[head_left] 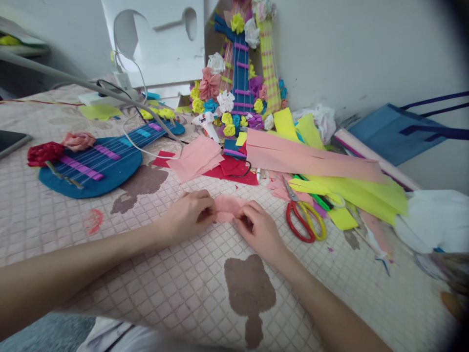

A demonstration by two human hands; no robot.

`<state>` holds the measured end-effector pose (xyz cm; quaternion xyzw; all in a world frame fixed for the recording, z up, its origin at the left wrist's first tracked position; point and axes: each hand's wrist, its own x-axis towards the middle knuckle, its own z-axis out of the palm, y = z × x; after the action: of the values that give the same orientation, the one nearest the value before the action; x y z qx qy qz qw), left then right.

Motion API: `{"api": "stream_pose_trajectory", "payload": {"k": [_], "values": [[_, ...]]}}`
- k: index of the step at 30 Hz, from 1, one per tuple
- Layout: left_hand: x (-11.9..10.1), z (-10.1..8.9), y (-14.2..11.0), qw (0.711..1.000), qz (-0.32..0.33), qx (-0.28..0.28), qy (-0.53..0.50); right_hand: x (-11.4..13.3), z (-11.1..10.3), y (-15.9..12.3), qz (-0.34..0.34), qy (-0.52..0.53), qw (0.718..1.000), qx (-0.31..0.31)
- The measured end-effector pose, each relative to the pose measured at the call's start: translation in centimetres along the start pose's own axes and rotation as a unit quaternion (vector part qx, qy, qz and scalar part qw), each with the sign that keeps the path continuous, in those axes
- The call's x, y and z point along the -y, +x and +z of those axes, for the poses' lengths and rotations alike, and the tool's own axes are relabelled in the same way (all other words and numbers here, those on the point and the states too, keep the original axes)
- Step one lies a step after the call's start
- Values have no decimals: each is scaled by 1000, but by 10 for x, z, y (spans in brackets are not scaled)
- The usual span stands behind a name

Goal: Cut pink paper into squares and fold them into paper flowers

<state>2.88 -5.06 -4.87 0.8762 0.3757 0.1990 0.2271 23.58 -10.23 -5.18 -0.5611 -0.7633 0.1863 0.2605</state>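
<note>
A small piece of pink crepe paper [226, 208] is stretched between my two hands, low over the patterned tablecloth. My left hand [192, 215] pinches its left end, fingers curled. At the right end my right hand [258, 227] grips it between thumb and fingers. Just beyond lies a stack of pink paper squares [196, 157], partly over red paper [236, 168]. Scissors [304, 215] with one red and one yellow handle rest to the right of my right hand, blades pointing away.
A blue paper guitar [95, 164] with red and pink paper flowers lies at left. Behind stand decorated guitars [242, 83] and a white glue gun [207, 124]. Long pink strips [311, 159] and yellow paper [366, 195] spread at right. A white cable [88, 88] crosses the left side.
</note>
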Motion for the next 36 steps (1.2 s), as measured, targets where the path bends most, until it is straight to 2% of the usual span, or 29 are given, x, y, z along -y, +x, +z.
{"api": "stream_pose_trajectory", "payload": {"k": [11,18,36], "values": [[1,2,0,1000,2,-1,31,1,2,1,-6,-12,1000,-12],[-2,1,1,999,-8,2,51,2,5,1,17,-38,999,-15],[-3,3,3,997,-17,-2,78,2,9,4,-7,-96,995,-38]]}}
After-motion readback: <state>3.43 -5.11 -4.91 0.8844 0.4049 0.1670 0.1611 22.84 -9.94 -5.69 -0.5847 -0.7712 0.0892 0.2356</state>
